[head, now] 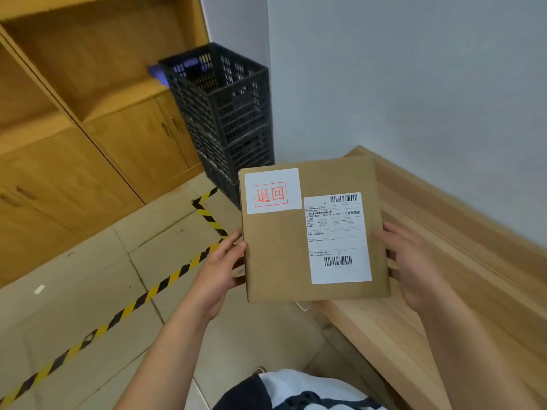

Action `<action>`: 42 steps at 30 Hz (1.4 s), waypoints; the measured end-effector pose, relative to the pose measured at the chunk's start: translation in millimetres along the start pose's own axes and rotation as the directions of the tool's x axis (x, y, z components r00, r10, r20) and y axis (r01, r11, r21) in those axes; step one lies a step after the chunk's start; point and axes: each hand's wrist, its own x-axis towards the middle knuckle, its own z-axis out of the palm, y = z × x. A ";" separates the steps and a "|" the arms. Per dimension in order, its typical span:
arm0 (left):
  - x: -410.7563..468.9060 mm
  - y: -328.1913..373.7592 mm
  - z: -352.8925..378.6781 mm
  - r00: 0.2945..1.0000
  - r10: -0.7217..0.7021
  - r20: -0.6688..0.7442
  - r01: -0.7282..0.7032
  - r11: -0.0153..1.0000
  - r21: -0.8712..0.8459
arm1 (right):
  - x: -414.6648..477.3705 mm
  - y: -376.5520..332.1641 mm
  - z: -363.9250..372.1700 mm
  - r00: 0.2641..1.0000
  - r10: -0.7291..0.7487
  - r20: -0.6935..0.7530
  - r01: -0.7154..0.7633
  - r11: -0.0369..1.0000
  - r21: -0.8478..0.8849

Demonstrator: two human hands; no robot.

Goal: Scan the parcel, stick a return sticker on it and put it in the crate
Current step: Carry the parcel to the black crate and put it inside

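I hold a flat brown cardboard parcel (278,255) in the air in front of me, face up. My left hand (220,269) grips its left edge and my right hand (414,261) grips its right edge. A white return sticker (273,190) with red characters sits on the parcel's top left corner. A white shipping label (337,238) with two barcodes covers its right side. The black slatted crate (228,113), stacked tall, stands on the floor beyond the parcel in the corner by the wall.
A wooden table (429,306) runs along the grey wall on the right. Yellow wooden cabinets (97,128) line the left. Yellow-and-black tape (142,300) marks the tiled floor. Something purple (161,73) shows behind the crate's top.
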 end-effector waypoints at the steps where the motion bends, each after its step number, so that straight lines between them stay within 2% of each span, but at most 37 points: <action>1: 3.0 2.6 -17.4 1.000 0.013 -0.013 -0.013 1.000 -0.012 | 1.4 -1.9 19.6 1.000 -0.007 0.002 0.007 1.000 0.007; 10: 13.4 24.9 -154.6 0.985 0.030 -0.173 -0.048 0.993 -0.103 | 22.5 -31.8 168.6 0.989 -0.008 0.147 0.015 0.999 -0.046; 17: 48.4 45.1 -228.5 0.958 0.025 -0.287 -0.090 0.972 -0.218 | 70.5 -62.1 268.3 0.962 -0.042 0.268 0.075 0.991 -0.114; 26: 139.4 119.6 -320.9 0.909 0.002 -0.417 -0.089 0.978 -0.190 | 187.1 -101.6 404.0 0.925 0.038 0.377 0.007 0.993 -0.117; 32: 202.8 176.2 -374.2 0.874 0.035 -0.485 -0.107 0.987 -0.121 | 261.4 -143.2 483.4 0.884 0.061 0.463 0.009 0.989 -0.148; 38: 257.7 202.6 -429.8 0.824 0.050 -0.564 -0.124 0.988 -0.094 | 314.9 -161.4 565.8 0.865 0.065 0.498 0.013 0.988 -0.152; 42: 306.9 221.2 -472.0 0.833 0.072 -0.549 -0.127 0.990 -0.064 | 343.5 -167.3 613.3 0.862 0.075 0.501 0.015 0.985 -0.173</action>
